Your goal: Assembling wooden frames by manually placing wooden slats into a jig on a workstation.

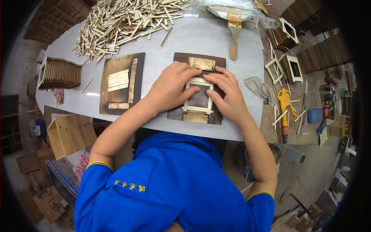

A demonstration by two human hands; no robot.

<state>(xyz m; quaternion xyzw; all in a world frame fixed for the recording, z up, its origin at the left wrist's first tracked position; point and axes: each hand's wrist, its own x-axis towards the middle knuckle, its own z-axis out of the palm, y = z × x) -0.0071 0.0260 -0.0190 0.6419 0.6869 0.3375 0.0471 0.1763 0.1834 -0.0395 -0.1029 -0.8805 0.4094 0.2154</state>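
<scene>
Your blue sleeves framed a small wooden frame (pixel 199 96), nearly closed up on its dark jig board (pixel 177 114).
Left hand (pixel 170 91) lay flat, right hand (pixel 228 96) pressed its sticks together; loose sticks (pixel 119 19) and cut slats (pixel 118 80) sat unused.

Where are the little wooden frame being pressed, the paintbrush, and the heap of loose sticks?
wooden frame (pixel 186 95): head view, on its pale left side strip.
paintbrush (pixel 234 43): head view, on its wooden handle.
heap of sticks (pixel 119 21): head view, middle of the pile.
</scene>
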